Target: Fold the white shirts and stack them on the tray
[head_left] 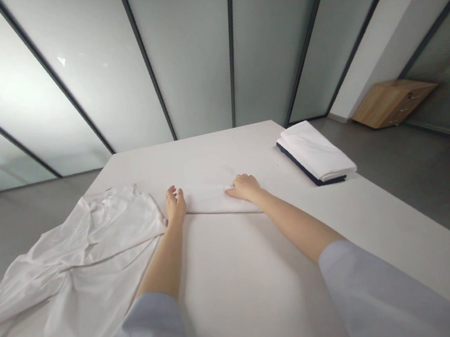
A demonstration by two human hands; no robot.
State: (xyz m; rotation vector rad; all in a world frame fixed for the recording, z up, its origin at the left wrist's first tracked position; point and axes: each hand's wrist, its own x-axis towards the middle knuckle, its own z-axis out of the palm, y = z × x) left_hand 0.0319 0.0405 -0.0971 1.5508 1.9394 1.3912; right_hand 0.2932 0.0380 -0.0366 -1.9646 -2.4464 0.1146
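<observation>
Frosted-glass partition behind, white table in front. I see a rumpled white garment spread at left; a folded stack, white fabric over dark, near the right edge. Folded white cloth lies mid-table. Left hand at its left end, thumb and fingers parted. Right hand on its right part, fingers curled; can't tell if I'm gripping.
</observation>
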